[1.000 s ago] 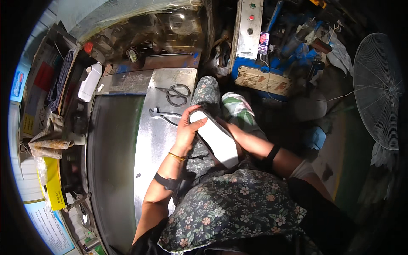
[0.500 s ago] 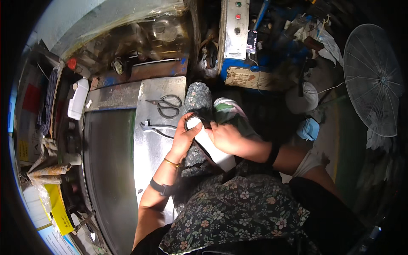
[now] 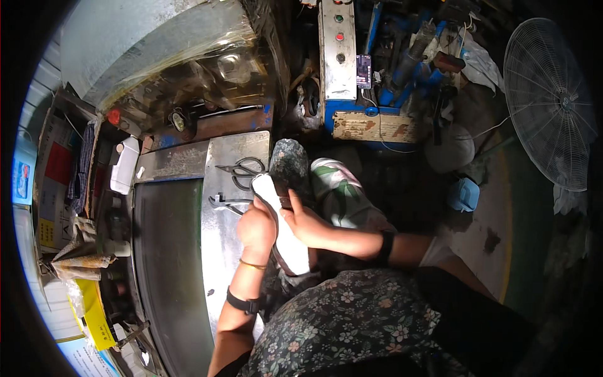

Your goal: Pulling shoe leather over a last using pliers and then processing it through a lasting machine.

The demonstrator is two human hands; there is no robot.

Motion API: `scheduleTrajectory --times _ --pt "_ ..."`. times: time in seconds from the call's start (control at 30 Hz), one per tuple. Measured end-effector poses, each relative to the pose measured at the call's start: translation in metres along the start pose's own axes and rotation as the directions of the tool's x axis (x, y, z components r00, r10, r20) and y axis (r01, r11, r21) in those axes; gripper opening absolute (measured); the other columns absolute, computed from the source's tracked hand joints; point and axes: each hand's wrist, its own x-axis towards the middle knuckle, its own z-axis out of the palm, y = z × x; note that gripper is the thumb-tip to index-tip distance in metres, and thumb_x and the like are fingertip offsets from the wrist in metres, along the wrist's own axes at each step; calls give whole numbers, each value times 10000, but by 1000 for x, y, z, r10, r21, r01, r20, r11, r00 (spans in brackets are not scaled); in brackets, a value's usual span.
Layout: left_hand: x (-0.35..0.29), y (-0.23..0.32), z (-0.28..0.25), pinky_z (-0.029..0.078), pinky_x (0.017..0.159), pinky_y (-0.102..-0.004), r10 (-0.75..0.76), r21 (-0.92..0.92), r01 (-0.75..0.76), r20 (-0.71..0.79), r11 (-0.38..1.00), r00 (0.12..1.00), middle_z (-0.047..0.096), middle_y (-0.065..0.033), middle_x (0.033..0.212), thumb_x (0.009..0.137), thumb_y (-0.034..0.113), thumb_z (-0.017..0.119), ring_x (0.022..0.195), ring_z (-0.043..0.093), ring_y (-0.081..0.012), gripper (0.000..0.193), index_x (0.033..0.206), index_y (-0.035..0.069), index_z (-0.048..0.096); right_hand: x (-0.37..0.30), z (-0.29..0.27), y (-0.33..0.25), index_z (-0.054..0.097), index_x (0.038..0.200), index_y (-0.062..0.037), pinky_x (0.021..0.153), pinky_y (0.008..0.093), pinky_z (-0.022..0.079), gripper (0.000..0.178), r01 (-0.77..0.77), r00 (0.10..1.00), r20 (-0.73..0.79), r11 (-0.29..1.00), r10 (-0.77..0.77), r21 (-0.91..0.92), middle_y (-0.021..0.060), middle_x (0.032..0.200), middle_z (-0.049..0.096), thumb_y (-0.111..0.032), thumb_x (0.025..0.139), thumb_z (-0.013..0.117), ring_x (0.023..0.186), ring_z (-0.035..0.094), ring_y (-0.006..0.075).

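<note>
An unfinished shoe [image 3: 290, 246] rests over my lap with its white bottom facing up and a dark brown edge along its sides. My left hand [image 3: 256, 227] is closed against its left side, thumb near the white surface. Against the right side lies my right hand [image 3: 304, 224], its fingers closed on the dark edge. The undersides of the fingers are partly hidden. Just left of the shoe's far end, dark-handled scissors [image 3: 244, 181] lie on a metal plate [image 3: 217, 270]. Below them are pincers [image 3: 227, 204], their handles running toward my left hand.
A dark belt-like surface [image 3: 169, 251] runs along the left, with a white bottle [image 3: 124, 166] behind it. Ahead stands a control panel [image 3: 339, 69] with buttons and a phone [image 3: 363, 71]. To the right are a large fan [image 3: 553, 103] and a blue plastic container [image 3: 463, 195].
Both hands have shifted from the shoe's far end down along its sides. The shoe has turned and moved left, showing more of its white bottom. My head view has shifted slightly.
</note>
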Motion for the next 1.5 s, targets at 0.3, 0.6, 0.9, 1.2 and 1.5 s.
scheduleTrajectory --times 0.3,0.6,0.9,1.2,1.5 --pt "-31 -42 20 399 1059 -421 305 -630 -221 26 744 952 406 -382 1403 1056 332 339 1317 437 -453 652 1479 -118 127 -12 19 11 160 1515 9 1002 412 437 650 78 993 -95 996 -73 50 350 1297 516 -280 1021 468 1221 530 446" --pt "-35 -47 36 443 1020 -385 7 -974 214 214 -78 977 561 -146 1353 1048 429 347 1233 541 -297 536 1395 36 458 1 6 7 243 1515 -1 1008 349 440 600 303 953 -38 931 -301 202 237 1384 510 -264 1029 477 1232 547 289" --pt "-40 1 -56 375 1098 -477 -47 -781 271 357 -563 933 560 -143 1337 1000 447 378 1282 493 -295 536 1337 54 517 -35 -49 -47 249 1532 -53 1158 360 283 866 496 859 225 857 -460 -141 165 1541 330 -249 844 738 1419 318 241" --pt "-63 -2 -10 494 967 -376 448 -915 87 274 393 851 653 -124 1216 990 213 583 1064 645 -235 356 1289 20 584 -84 -188 -17 391 1481 -48 1018 326 438 814 300 954 -186 747 -235 593 122 1417 498 36 726 684 1201 555 187" --pt "-74 -22 33 528 794 -371 782 -279 -784 -146 555 606 710 -83 984 821 132 675 887 667 -269 120 908 61 718 -33 -472 -89 584 1364 -237 1083 346 390 755 -30 395 -652 700 -647 -713 209 1489 428 -160 632 751 1345 467 314"
